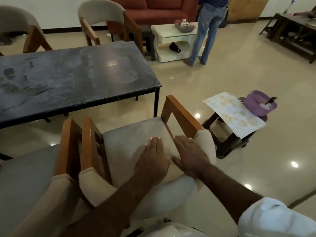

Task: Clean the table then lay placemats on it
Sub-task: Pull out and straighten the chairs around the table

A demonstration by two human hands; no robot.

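Dark stone desk (68, 74) sits upper left, top streaked with smears. Placemats (229, 113) lie on a stool (227, 144) to your right, beside a purple basket (258, 105), well apart from the desk. Your left hand (152, 158) and right hand (189, 156) rest flat on the chair seat (133, 134), fingers (154, 142) straight, holding nothing.

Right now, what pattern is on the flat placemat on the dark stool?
Gold floral medallions on the pale rectangular placemat, head view.
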